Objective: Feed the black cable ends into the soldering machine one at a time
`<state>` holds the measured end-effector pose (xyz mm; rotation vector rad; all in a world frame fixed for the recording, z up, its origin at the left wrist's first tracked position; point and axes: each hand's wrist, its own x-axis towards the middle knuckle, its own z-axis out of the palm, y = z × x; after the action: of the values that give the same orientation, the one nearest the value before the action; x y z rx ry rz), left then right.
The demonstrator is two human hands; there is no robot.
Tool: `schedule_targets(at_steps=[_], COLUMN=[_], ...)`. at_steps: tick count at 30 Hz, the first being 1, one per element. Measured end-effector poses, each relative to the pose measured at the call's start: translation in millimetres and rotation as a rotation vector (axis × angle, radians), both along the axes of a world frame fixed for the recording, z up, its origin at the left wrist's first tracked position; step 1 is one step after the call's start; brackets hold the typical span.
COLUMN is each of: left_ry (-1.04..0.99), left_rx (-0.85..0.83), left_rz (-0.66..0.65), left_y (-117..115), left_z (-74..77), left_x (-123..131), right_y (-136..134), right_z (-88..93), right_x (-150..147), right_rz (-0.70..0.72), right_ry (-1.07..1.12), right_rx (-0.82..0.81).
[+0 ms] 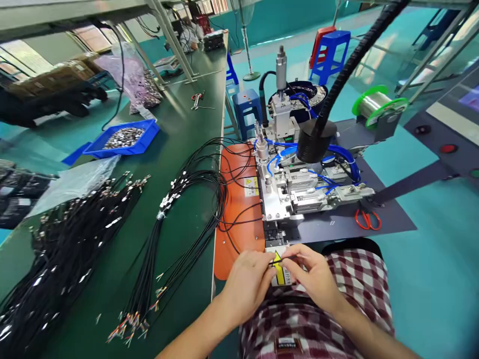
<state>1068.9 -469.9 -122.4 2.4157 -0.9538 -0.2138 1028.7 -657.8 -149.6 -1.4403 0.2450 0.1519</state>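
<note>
Both my hands meet in front of the machine, above a white label with a yellow arrow point(280, 274). My left hand point(250, 276) pinches a thin black cable point(276, 262) between thumb and fingers. My right hand point(312, 274) pinches the same cable a short way to the right, close to its end. Just beyond my hands stands the metal machine point(277, 199), with other black cables running from its left side across an orange plate point(239, 219). A bundle of black cables point(153, 254) with bare coloured wire ends lies on the green table to my left.
A larger pile of black cables point(71, 254) covers the green table's point(194, 224) left side. Behind it sits a blue tray point(149, 133) of small metal parts. Red-handled scissors point(367, 219) lie right of the machine. A black hose point(355, 60) hangs over it, and a wire spool point(377, 107) stands behind.
</note>
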Motion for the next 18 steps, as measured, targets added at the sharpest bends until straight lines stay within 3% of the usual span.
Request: schedule_targets(at_steps=[5, 12, 18], left_ry=[0.12, 0.426, 0.505], left_rx=[-0.024, -0.256, -0.293], left_rz=[0.031, 0.038, 0.095], left_y=[-6.5, -22.9, -27.1], left_z=[-8.5, 3.1, 1.1], left_x=[0.3, 5.3, 9.2], right_y=[-1.6, -3.3, -6.2], right_z=[1.5, -1.9, -2.2], right_x=[4.9, 5.9, 8.5], right_rz=[-0.071, -0.029, -0.057], right_ry=[0.018, -0.071, -0.028], right_rx=[0.048, -0.105, -0.106])
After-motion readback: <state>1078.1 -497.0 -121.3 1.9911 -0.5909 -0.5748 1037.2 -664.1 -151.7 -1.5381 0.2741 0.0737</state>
